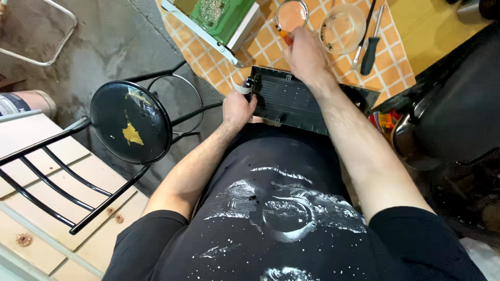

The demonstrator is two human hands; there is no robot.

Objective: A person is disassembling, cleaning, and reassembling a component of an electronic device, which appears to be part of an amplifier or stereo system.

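Low in the middle of the frame, the left hand (238,109) closes its grip on the left edge of a black flat panel (297,100) lying at the table (396,67) edge. The right hand (306,52) stretches forward, arm extended, fingers pinched on something orange beside a small clear bowl (291,14).

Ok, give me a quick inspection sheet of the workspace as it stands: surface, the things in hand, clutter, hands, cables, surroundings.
Surface: table with orange checked cloth.
Things in hand: black panel, flat at the table's near edge.
Clutter: green circuit board in a metal frame, two clear cups, two screwdrivers.
Hands: left hand has a grip on the panel's left end; right hand is above the panel, pinching something small and orange, too hidden to name.
Cables: pale ribbon at the panel's left end.
Surroundings: black stool with torn seat on the left, concrete floor, dark seat on the right.
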